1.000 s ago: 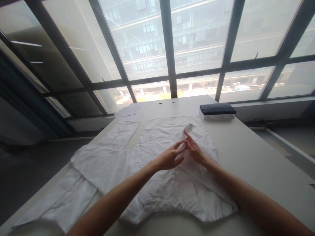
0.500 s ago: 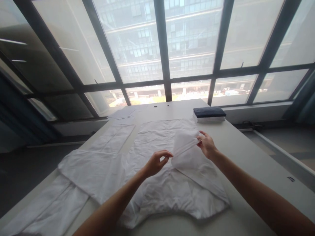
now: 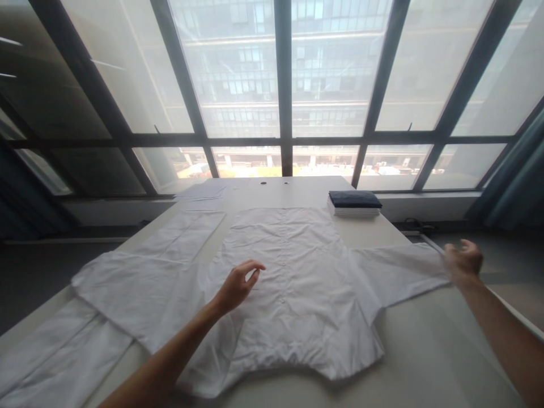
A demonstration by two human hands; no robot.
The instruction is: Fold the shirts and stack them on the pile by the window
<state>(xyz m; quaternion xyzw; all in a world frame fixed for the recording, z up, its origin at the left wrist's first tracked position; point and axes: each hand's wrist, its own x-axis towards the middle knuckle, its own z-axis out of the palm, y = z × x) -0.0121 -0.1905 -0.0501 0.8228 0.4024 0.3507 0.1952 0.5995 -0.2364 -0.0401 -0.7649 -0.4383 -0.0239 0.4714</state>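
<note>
A white shirt (image 3: 283,272) lies spread and wrinkled, with a line running down its middle. Its right-hand sleeve (image 3: 402,271) stretches out past the table's right side. My right hand (image 3: 464,260), slightly blurred, is closed at the end of that sleeve, gripping the cloth. Over the left part of the shirt body hovers my left hand (image 3: 238,286), fingers loosely bent and thumb apart, with nothing in it. The sleeve on the left (image 3: 140,289) lies flat on the table, over another piece of white cloth.
On the white table (image 3: 310,187), folded dark blue cloth (image 3: 355,199) tops a white stack (image 3: 355,211) at the far right. Flat white sheets (image 3: 202,192) lie far left. More white cloth (image 3: 55,351) covers the near left. Large windows (image 3: 242,68) stand behind the table.
My right hand has swung out to the right, drawing the sleeve off the shirt body to full length. My left hand has let go of the cloth and moved left.
</note>
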